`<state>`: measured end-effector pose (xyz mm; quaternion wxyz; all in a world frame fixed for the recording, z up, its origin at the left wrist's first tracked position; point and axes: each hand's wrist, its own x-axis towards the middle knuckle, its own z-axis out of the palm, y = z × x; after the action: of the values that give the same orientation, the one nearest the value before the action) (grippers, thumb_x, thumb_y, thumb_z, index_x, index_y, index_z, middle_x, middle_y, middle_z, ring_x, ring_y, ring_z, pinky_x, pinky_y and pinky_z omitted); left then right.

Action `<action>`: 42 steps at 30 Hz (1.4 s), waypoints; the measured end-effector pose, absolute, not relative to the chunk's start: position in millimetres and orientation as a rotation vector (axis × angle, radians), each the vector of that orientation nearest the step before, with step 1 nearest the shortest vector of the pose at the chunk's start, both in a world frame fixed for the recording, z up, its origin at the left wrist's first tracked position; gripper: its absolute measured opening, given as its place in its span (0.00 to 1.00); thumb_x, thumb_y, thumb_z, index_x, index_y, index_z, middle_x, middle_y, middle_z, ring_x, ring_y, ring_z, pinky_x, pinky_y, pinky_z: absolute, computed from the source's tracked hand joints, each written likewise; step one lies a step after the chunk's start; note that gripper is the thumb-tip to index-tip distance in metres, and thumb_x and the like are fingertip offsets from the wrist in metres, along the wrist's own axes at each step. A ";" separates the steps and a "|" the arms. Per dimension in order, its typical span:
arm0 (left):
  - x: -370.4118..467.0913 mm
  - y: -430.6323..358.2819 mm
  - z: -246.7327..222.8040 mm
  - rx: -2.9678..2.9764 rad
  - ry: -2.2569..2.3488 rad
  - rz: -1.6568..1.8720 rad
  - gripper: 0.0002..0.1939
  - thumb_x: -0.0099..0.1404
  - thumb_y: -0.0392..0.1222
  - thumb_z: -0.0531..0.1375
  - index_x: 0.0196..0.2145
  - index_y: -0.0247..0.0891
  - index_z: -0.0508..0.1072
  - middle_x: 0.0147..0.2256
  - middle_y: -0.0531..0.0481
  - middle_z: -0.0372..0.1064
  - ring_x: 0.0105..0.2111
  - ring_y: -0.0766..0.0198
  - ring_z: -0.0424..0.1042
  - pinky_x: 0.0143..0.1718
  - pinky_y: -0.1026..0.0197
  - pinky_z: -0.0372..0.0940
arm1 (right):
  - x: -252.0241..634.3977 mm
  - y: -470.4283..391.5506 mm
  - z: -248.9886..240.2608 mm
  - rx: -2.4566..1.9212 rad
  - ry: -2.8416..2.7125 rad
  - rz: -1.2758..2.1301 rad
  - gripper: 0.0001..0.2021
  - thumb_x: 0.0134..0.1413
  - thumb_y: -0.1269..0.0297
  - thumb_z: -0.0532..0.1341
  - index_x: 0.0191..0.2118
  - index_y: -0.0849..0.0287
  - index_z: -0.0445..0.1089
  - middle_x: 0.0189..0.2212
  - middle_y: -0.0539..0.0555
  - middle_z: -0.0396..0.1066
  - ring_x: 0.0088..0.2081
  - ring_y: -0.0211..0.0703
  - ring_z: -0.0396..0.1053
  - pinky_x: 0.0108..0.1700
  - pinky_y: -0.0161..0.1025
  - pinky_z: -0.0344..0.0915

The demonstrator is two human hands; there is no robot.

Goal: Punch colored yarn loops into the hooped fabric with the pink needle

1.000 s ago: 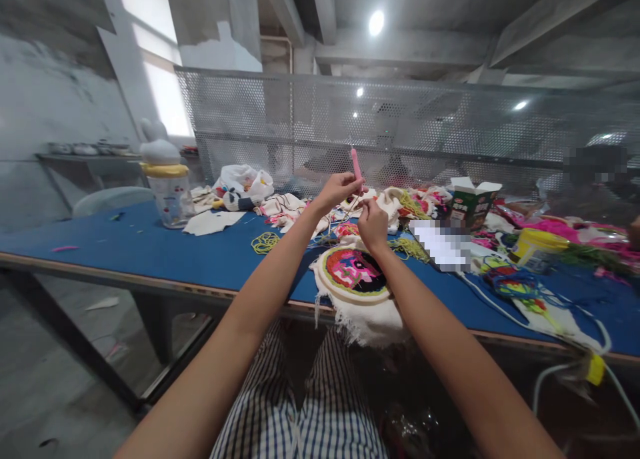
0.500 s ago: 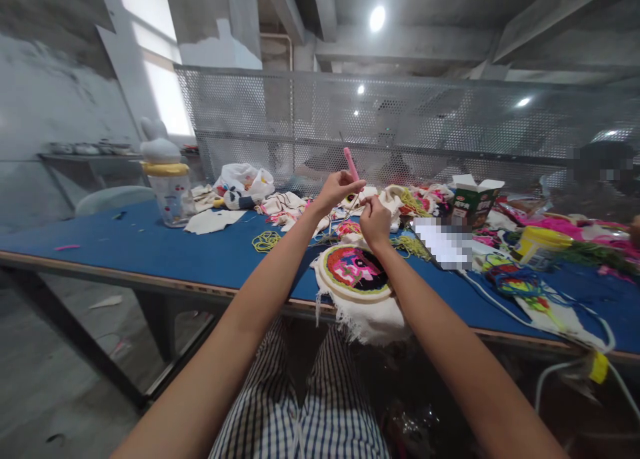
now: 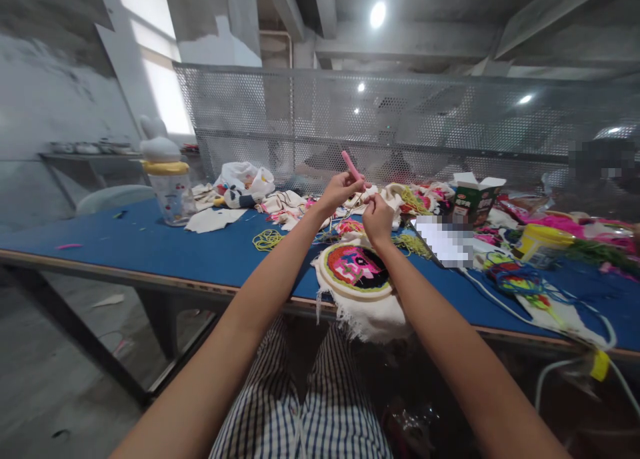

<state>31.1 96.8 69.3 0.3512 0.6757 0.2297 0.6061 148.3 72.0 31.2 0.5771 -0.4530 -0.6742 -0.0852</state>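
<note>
slim pink tool tilted further

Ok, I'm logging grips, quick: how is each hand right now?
Left hand: closed, holding the pink pen-shaped tool.
Right hand: closed in a pinch; can't tell on what.

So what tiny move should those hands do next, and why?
Maybe ease the right hand a touch closer to the lower end of the pink tool. The left hand holds that tool tilted above the blue table, and the right hand is curled close by, though anything it may pinch is too small to tell.
</note>
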 end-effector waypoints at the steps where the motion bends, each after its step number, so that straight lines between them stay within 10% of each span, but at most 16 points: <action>1: 31.2 96.2 69.7 1.745 0.590 1.571 0.08 0.58 0.38 0.59 0.35 0.33 0.67 0.31 0.45 0.74 0.30 0.69 0.70 0.32 0.66 0.61 | 148.4 72.5 31.4 -1.063 -1.573 -0.196 0.13 0.49 0.74 0.46 0.31 0.62 0.67 0.27 0.59 0.71 0.30 0.48 0.66 0.35 0.40 0.58; 42: 38.3 101.6 60.4 1.590 0.715 1.716 0.06 0.53 0.35 0.62 0.26 0.31 0.67 0.24 0.50 0.68 0.24 0.68 0.68 0.32 0.63 0.61 | 147.9 76.6 32.5 -1.184 -1.704 -0.031 0.14 0.54 0.70 0.47 0.39 0.67 0.68 0.31 0.61 0.72 0.33 0.47 0.68 0.38 0.39 0.60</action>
<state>38.3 101.6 60.4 0.3408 0.6111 0.2750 0.6594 147.9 76.6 32.5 0.5083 -0.4913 -0.7071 -0.0127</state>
